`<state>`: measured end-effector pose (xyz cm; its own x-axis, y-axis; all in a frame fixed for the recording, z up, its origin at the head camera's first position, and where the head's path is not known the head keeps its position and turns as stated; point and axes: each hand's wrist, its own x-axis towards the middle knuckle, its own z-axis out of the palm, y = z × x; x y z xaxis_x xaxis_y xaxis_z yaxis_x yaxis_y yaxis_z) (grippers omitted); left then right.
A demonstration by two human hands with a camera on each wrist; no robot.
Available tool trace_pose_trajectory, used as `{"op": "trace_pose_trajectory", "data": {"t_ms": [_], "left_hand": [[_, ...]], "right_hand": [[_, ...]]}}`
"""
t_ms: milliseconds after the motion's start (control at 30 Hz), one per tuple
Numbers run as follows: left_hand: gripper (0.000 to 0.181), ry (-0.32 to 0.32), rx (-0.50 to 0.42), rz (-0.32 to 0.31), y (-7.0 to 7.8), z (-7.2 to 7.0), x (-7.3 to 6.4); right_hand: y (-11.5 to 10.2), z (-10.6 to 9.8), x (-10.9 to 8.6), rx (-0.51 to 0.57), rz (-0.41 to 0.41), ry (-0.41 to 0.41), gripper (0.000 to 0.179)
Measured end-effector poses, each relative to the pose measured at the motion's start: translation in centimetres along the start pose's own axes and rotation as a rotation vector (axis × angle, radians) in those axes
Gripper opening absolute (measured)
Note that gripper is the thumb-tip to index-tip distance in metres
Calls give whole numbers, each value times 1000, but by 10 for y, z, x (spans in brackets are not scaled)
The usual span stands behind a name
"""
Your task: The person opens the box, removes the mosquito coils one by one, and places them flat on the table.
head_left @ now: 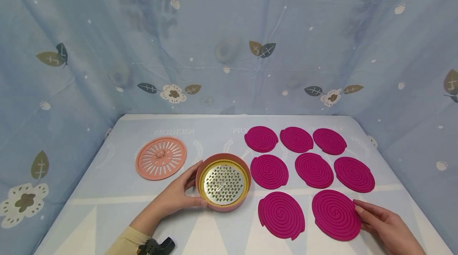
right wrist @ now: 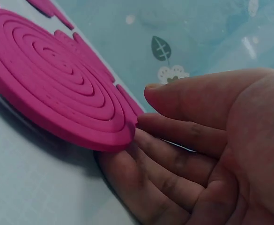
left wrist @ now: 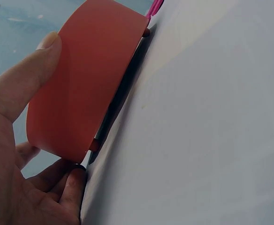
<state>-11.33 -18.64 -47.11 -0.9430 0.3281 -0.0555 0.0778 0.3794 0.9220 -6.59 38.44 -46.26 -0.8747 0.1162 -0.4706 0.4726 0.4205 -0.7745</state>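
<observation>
My left hand (head_left: pixel 182 193) holds the side of a round coral mosquito coil holder (head_left: pixel 199 201), thumb at its near side and fingers around its far side. Inside the holder sit a yellow ring and a perforated metal plate (head_left: pixel 223 184). In the left wrist view the coral wall (left wrist: pixel 87 75) stands on small feet. At the near right, fingertips of my right hand (head_left: pixel 384 223) touch the right edge of a magenta mosquito coil (head_left: pixel 336 215). The right wrist view shows lower fingers tucked at the coil's edge (right wrist: pixel 80 126), with the thumb apart from it.
Several more magenta mosquito coils (head_left: pixel 269 171) lie in rows across the right half of the table (head_left: pixel 118 191). A slotted coral lid (head_left: pixel 161 158) with a small knob lies at the back left. Blue patterned cloth (head_left: pixel 229 40) hangs behind and at both sides.
</observation>
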Motion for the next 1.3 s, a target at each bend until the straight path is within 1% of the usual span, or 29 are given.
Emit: {"op": "trace_pose_trajectory", "data": {"t_ms": [200, 333, 433, 500, 567, 633, 733, 800, 867, 1000, 1300], "left_hand": [[118, 0, -5, 11, 0, 0, 1], [118, -1, -10, 4, -1, 0, 1], [118, -2, -13, 4, -1, 0, 1], [118, -4, -19, 5, -2, 0, 1], [118, -6, -24, 6, -2, 0, 1], [118, -7, -34, 11, -2, 1, 1], [118, -7, -39, 10, -3, 1, 1], [117, -11, -42, 8, -4, 2, 1], [117, -12, -39, 3, -4, 2, 1], [118, -9, -40, 10, -4, 2, 1], [116, -11, -30, 12, -3, 0, 1]], "right_hand": [[-5, -3, -2, -107, -33, 33, 84], [-9, -8, -3, -172, -35, 35, 86], [-16, -11, -4, -202, -39, 26, 88], [-20, -12, -3, -219, -68, 18, 86], [-25, -12, -1, -231, -116, 16, 82], [-27, -10, 2, -220, -153, 16, 79], [-27, -8, 6, -196, -169, 10, 76], [-24, -7, 7, -154, -175, 6, 74], [-21, -7, 8, -124, -197, 3, 71], [-14, -7, 10, -80, -244, 8, 67], [-5, -7, 14, -49, -221, -37, 63]]}}
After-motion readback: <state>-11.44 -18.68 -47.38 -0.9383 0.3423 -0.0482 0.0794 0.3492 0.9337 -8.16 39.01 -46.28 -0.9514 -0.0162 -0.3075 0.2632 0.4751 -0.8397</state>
